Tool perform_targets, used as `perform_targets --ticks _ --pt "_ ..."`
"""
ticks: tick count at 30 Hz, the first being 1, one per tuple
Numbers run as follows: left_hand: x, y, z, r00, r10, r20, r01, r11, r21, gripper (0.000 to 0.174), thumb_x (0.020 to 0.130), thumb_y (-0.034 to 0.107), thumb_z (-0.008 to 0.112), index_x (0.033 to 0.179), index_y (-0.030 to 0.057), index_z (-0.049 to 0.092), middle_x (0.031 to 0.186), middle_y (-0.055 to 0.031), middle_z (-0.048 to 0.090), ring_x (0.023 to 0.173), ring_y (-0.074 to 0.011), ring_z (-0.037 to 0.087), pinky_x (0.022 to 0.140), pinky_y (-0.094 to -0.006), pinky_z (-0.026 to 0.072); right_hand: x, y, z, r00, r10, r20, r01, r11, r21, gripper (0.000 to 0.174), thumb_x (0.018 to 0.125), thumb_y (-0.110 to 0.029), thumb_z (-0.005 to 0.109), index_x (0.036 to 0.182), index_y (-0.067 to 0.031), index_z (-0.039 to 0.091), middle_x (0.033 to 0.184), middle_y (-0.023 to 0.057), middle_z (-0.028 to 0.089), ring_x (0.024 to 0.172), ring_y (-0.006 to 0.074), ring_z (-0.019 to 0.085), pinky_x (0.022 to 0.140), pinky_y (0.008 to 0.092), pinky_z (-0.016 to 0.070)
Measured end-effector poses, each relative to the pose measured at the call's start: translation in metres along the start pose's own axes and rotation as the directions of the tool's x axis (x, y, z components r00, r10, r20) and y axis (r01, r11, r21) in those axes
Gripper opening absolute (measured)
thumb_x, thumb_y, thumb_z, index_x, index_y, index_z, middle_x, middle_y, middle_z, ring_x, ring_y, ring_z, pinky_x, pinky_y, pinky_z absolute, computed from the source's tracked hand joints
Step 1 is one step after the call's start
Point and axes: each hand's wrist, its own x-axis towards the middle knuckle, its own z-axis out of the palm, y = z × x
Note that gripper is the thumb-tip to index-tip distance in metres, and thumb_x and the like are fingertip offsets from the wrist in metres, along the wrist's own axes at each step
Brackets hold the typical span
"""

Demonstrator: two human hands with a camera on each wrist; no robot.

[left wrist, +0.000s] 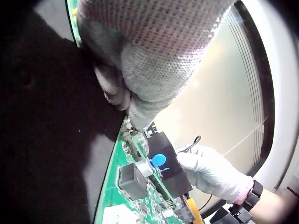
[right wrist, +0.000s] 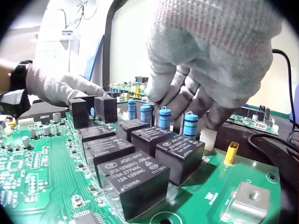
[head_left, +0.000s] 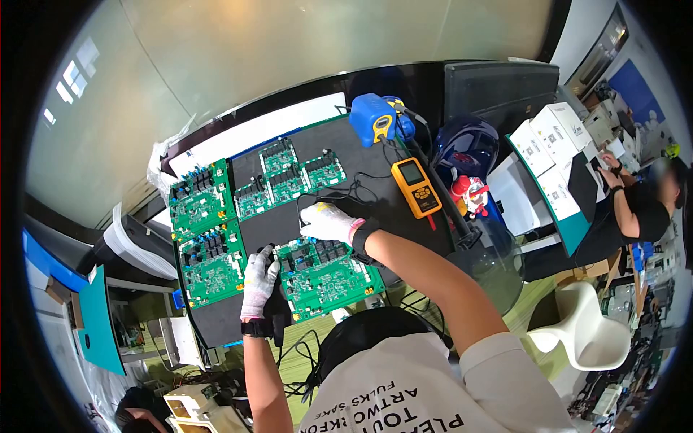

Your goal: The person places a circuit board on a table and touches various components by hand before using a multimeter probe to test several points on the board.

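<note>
The near circuit board (head_left: 328, 278), green with black relays (right wrist: 133, 177) and upright blue cylindrical components (right wrist: 164, 118), lies on the dark mat. At its far left corner my gloved left hand (head_left: 260, 283) grips the edge, thumb and fingertips together there in the left wrist view. My gloved right hand (head_left: 330, 222) is over the board's far edge, fingers curled down just behind the blue components. Between its fingers it pinches a thin black lead (left wrist: 191, 144), whose end loops up above the glove. The lead's tip is hidden behind the fingers in the right wrist view.
Two large green boards (head_left: 209, 267) lie along the left side, and several smaller boards (head_left: 289, 180) sit behind my hands. An orange handheld meter (head_left: 416, 187) with a black cable lies right. A blue tool (head_left: 372, 119) stands at the back. Another person (head_left: 642, 202) sits far right.
</note>
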Motion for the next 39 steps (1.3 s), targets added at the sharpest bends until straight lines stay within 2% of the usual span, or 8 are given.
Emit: perform_targets --ticks 5,11,14,20,22,26,33,39 --pt "0.0 -0.001 0.002 1.0 -0.023 -0.005 0.023 0.999 0.028 0.037 0.08 0.015 0.062 0.114 0.0024 0.054 0.082 -0.0113 0.051 0.075 -0.0249 0.053 0.067 -0.0345 0.0445 0.0 -0.009 -0.007 0.997 0.053 0.061 -0.048 0.996 -0.075 0.031 0.075 -0.034 0.056 0.077 -0.0034 0.062 0.078 0.0175 0.062 0.076 0.0353 0.06 0.069 0.0433 0.0461" --pt "0.001 0.003 0.0 0.999 -0.029 -0.013 0.029 1.0 0.001 0.039 0.079 0.018 0.065 0.115 0.0053 0.055 0.08 -0.0105 0.051 0.072 -0.0244 0.052 0.065 -0.0341 0.0442 0.0 -0.008 -0.01 0.997 0.008 0.077 -0.007 1.0 -0.016 0.029 0.074 -0.032 0.056 0.079 -0.0045 0.063 0.079 0.0158 0.063 0.077 0.0329 0.06 0.071 0.0421 0.0461" --pt "0.001 -0.002 0.003 0.999 0.009 -0.043 -0.009 1.0 -0.005 0.04 0.078 0.016 0.066 0.115 0.0059 0.055 0.077 -0.0095 0.049 0.069 -0.0231 0.05 0.063 -0.0333 0.0437 0.001 -0.008 -0.012 0.991 0.024 0.135 -0.024 1.0 -0.007 0.03 0.075 -0.032 0.055 0.082 -0.0034 0.062 0.086 0.0177 0.062 0.084 0.0345 0.059 0.073 0.0437 0.0454" --pt "0.001 -0.002 0.004 0.999 0.009 -0.044 -0.009 1.0 0.007 0.041 0.076 0.014 0.067 0.115 0.0059 0.056 0.077 -0.0088 0.049 0.068 -0.0227 0.05 0.061 -0.0328 0.0432 0.002 -0.003 -0.009 0.993 0.02 0.114 -0.017 0.999 -0.029 0.03 0.075 -0.031 0.057 0.081 -0.0027 0.061 0.083 0.0175 0.062 0.08 0.0338 0.059 0.071 0.0432 0.0453" --pt "0.001 -0.002 0.004 0.999 0.008 -0.051 -0.008 1.0 0.002 0.041 0.076 0.013 0.067 0.115 0.0058 0.056 0.077 -0.0088 0.048 0.068 -0.0227 0.05 0.061 -0.0329 0.0431 -0.001 -0.009 -0.018 0.981 0.132 0.144 -0.148 0.983 0.112 0.029 0.076 -0.031 0.058 0.08 -0.0023 0.061 0.079 0.0168 0.062 0.076 0.032 0.06 0.068 0.0407 0.046" --pt "0.001 -0.001 0.004 0.998 0.008 -0.062 -0.01 1.0 -0.026 0.041 0.076 0.014 0.067 0.114 0.0053 0.056 0.077 -0.0089 0.048 0.067 -0.0227 0.05 0.06 -0.0331 0.0431 -0.003 0.001 -0.012 0.985 0.122 0.122 -0.144 0.97 0.196 0.029 0.076 -0.031 0.058 0.08 -0.0019 0.06 0.077 0.0159 0.062 0.074 0.0307 0.06 0.067 0.0388 0.0462" --pt "0.001 0.004 0.0 0.999 -0.019 -0.031 0.019 1.0 -0.004 0.041 0.077 0.015 0.066 0.115 0.0054 0.054 0.079 -0.0113 0.05 0.07 -0.0261 0.052 0.063 -0.0353 0.0436 -0.002 0.004 -0.007 0.99 0.092 0.107 -0.108 0.982 0.154 0.028 0.076 -0.03 0.058 0.08 -0.0021 0.06 0.076 0.0162 0.061 0.074 0.031 0.06 0.066 0.0388 0.0459" --pt "0.001 0.003 -0.001 1.0 -0.01 -0.027 0.01 1.0 -0.01 0.04 0.078 0.015 0.066 0.115 0.0054 0.054 0.08 -0.012 0.051 0.071 -0.0266 0.052 0.063 -0.0353 0.044 -0.002 0.005 -0.005 0.982 0.135 0.134 -0.162 0.962 0.218 0.028 0.075 -0.03 0.058 0.079 -0.0024 0.06 0.074 0.0157 0.061 0.071 0.0309 0.06 0.064 0.0389 0.0458"
